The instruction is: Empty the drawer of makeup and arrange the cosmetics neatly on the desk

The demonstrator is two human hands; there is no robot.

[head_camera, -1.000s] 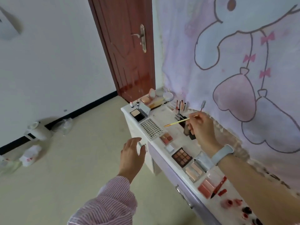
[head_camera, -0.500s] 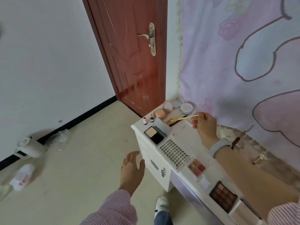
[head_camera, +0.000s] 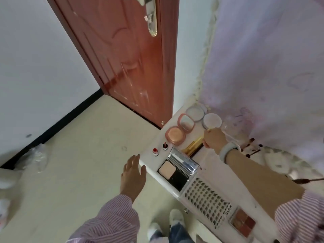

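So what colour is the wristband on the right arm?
Pale grey-blue wristband, clearest in the head view.

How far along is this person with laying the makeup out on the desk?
Much looks done: the round compacts, pink compact, open powder case and lash tray lie in a row on the desk. In hand: the right hand is setting down a thin gold brush; the left hand hovers empty. The drawer is out of view, so what is left is unclear.

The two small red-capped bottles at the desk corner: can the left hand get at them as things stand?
Probably yes. The left hand hovers open and empty just off the desk edge, with the two small bottles standing close ahead and nothing between them. The right hand is busy farther back, clear of that path.
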